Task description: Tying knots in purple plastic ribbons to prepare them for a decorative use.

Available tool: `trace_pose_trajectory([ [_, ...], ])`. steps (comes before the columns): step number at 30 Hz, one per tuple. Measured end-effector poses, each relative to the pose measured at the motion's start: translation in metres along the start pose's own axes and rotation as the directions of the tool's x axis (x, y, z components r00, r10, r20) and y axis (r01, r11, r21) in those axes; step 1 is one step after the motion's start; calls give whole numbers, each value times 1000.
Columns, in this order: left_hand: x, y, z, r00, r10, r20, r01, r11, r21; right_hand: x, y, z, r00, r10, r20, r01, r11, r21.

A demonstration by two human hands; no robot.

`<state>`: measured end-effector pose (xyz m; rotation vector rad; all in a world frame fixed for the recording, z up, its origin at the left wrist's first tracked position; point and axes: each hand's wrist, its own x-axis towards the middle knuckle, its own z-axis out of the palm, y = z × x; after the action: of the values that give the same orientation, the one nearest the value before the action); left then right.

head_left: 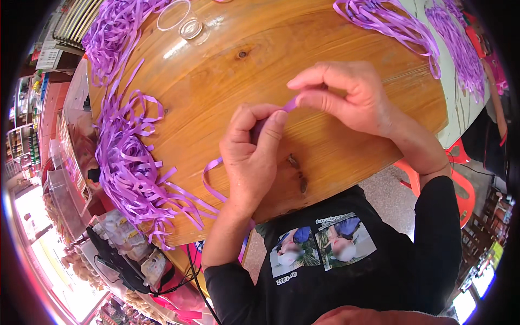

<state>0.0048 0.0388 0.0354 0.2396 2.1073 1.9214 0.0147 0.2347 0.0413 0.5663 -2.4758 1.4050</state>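
A narrow purple ribbon runs between my two hands above the wooden table. My left hand pinches it between thumb and forefinger, the other fingers curled in. From under this hand the ribbon's tail loops out to the left and down past my forearm. My right hand has its thumb tip at the ribbon's upper end, with the forefinger lifted a little away from the thumb; whether the other fingers grip the ribbon is hidden. A big tangled heap of purple ribbons lies to the left of my hands.
The wooden table carries more ribbon bundles at the far left and far right. Clear round rings lie at its far side. Beyond the right edge is a pale table with ribbons, and a red chair.
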Motion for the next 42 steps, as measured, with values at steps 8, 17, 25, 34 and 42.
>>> trace_pose_trajectory([
  [8, 2, 0, -4, 985, -172, -6, 169, 970, -172, 8, 3, -11, 962, -272, -23, 262, 944, -201],
  [17, 6, -1, -6, 995, -59, 79, 65, 995, -71, 0, 10, 4, 923, -375, 82, 383, 883, -272],
  [25, 9, -4, -10, 975, 201, 100, -222, 926, 305, 2, 11, 2, 962, -266, 52, 271, 940, -207],
  [34, 13, -2, -15, 983, -103, 152, 142, 951, -274, 5, 2, -10, 845, 308, 438, -526, 631, 570],
  [42, 9, -11, 4, 985, -167, 35, 160, 835, -526, 2, 3, 13, 947, 243, 209, -320, 748, 581],
])
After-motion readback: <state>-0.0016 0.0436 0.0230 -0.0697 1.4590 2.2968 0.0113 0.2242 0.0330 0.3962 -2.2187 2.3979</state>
